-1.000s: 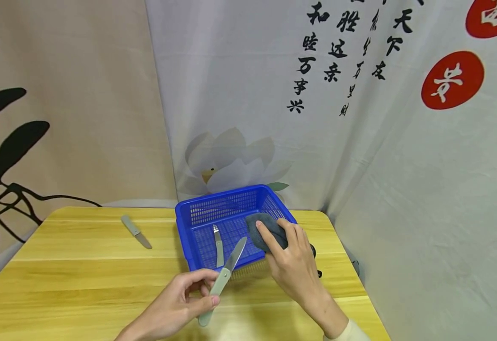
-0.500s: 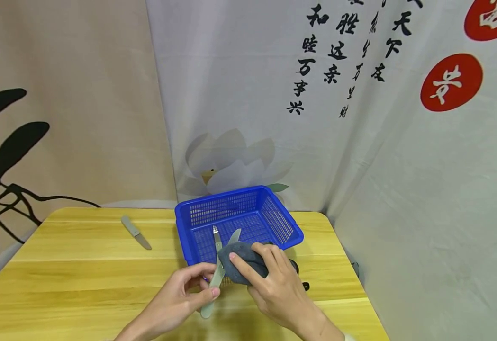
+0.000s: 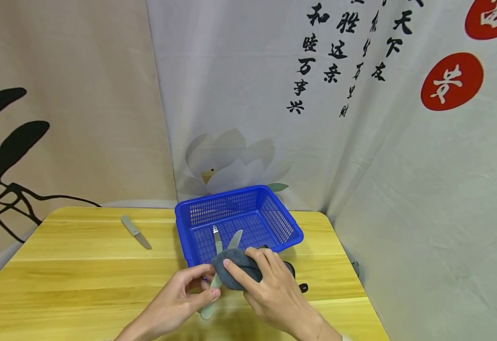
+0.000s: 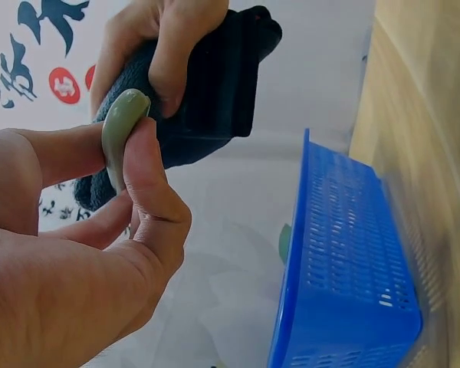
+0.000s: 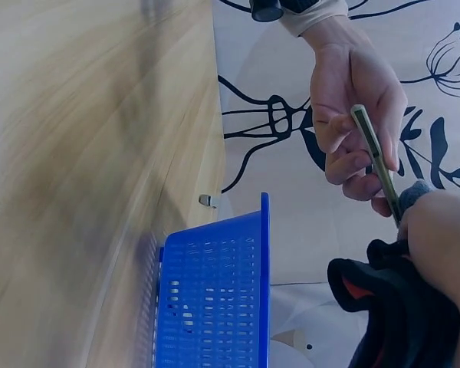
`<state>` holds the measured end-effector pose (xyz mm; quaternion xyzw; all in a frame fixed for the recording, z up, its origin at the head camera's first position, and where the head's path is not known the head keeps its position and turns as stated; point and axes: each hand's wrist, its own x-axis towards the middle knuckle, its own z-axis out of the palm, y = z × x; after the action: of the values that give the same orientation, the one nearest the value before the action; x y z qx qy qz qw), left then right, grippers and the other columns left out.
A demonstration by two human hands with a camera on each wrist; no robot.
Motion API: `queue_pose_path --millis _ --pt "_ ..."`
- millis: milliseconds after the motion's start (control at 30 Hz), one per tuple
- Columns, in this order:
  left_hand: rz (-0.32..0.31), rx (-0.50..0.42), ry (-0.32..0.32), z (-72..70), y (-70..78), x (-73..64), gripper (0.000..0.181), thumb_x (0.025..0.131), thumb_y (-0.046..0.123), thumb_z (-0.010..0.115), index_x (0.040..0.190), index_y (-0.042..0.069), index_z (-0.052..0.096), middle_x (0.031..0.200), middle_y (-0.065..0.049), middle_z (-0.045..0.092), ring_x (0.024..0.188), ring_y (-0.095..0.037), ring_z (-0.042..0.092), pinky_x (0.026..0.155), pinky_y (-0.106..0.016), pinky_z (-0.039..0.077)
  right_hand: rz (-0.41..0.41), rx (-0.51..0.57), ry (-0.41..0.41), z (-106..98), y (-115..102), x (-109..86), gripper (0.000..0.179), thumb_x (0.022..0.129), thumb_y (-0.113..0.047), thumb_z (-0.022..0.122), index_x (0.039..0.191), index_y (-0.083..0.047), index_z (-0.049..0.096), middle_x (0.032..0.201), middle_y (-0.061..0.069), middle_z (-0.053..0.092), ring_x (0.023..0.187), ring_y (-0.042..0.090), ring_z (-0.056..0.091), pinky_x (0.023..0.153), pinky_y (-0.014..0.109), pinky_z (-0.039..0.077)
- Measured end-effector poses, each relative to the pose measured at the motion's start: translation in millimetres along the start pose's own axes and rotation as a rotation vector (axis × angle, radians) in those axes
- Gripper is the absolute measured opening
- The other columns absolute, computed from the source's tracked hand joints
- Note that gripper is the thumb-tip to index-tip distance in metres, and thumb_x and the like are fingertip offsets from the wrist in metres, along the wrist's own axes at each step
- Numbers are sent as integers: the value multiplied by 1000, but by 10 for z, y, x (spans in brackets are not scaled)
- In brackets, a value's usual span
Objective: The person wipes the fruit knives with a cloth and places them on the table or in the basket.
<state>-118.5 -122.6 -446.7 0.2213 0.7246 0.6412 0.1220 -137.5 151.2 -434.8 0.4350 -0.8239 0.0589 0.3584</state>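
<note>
My left hand [image 3: 179, 298] pinches the pale green handle of a folding knife [image 3: 207, 310] between thumb and fingers. The blade points up and away, its tip showing beyond a dark grey cloth [image 3: 233, 265]. My right hand [image 3: 269, 291] grips that cloth, which is wrapped over the knife where blade and handle meet. In the left wrist view the handle's rounded end [image 4: 124, 115] sticks up between thumb and finger, the dark cloth [image 4: 215, 84] behind it. The right wrist view shows the handle [image 5: 376, 153] running into the cloth held by my right hand [image 5: 445, 238].
Just beyond my hands stands a blue plastic basket [image 3: 293, 233] with perforated walls. A folding fork [image 3: 217, 239] lies inside it. Another folding knife [image 3: 135, 232], partly unfolded or fully open, rests on the wooden table [image 3: 82, 279] to the left. Printed curtains hang behind.
My right hand has brought the cloth left and down from over the basket onto the knife, then slid it slightly toward the handle. The left hand has stayed nearly still.
</note>
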Motion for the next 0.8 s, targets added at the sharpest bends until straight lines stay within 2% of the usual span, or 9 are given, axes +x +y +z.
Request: queue_pose_path --millis 167,333,633,800 --pt "24 -7 3 6 -17 2 42 111 14 72 148 -5 65 120 -16 69 98 -9 71 80 -26 62 12 -20 19 25 57 12 81 86 -14 82 163 -26 61 139 18 66 115 31 63 98 45 62" --pt "43 -27 -22 -6 -47 16 48 112 12 69 152 -12 60 120 -18 71 98 -7 70 83 -25 62 32 -38 34 49 136 19 82 86 -13 82 163 -27 60 139 19 65 114 31 62 97 46 63" --pt "103 -13 -54 -22 -68 2 41 112 9 68 150 -5 66 117 -11 75 96 -7 69 80 -26 61 70 -49 49 85 286 24 81 84 -12 85 161 -26 63 138 22 65 115 33 61 101 50 62" --pt "104 -18 -65 -25 -72 -8 40 113 9 67 150 -5 66 112 -12 75 94 -6 70 78 -27 61 89 -68 58 100 364 22 77 86 -10 79 160 -25 64 136 22 65 112 34 61 98 50 62"
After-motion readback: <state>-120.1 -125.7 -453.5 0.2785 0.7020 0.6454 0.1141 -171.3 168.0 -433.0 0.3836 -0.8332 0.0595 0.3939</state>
